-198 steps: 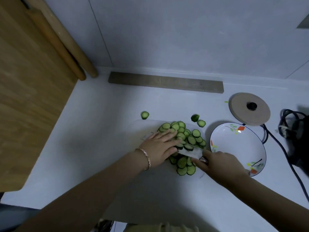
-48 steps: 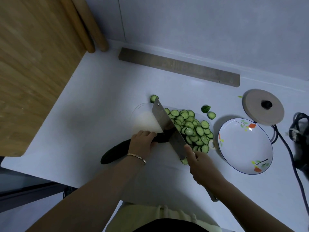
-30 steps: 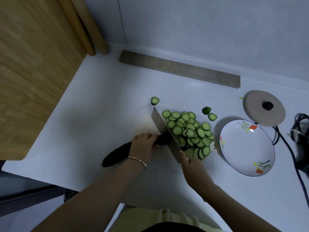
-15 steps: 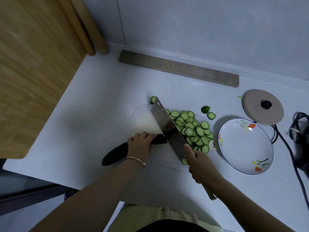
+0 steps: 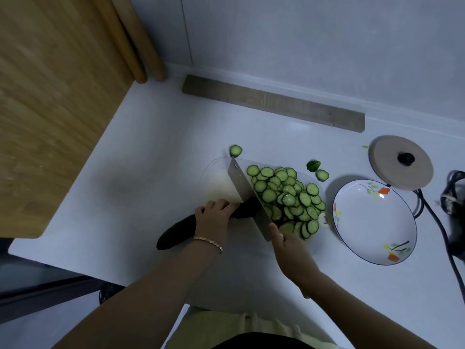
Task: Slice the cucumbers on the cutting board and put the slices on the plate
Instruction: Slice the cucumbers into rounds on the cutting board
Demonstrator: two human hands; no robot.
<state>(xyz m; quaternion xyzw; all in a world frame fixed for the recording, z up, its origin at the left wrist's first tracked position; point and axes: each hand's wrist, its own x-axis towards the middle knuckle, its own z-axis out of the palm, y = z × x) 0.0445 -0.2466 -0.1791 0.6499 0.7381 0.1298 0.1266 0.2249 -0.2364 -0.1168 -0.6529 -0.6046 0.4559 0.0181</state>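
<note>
A dark green cucumber (image 5: 176,230) lies across the left edge of the clear cutting board (image 5: 216,172). My left hand (image 5: 214,217) grips it with curled fingers near its cut end. My right hand (image 5: 289,250) holds the handle of a cleaver (image 5: 247,195), whose blade rests down on the cucumber's right end. A heap of cucumber slices (image 5: 286,195) lies on the board right of the blade. The white flowered plate (image 5: 372,220) stands to the right, holding no slices.
Loose slices (image 5: 235,150) and a cucumber end (image 5: 313,165) lie on the white counter beyond the board. A round wooden lid (image 5: 400,162), black cables (image 5: 450,217), a grey wooden strip (image 5: 271,102), rolling pins (image 5: 136,41) and a large wooden board (image 5: 50,96) surround the area.
A new whole cucumber has come onto the board since the earliest frame. The cleaver has chopped up and down; it is now lowered onto the cucumber's end again.
</note>
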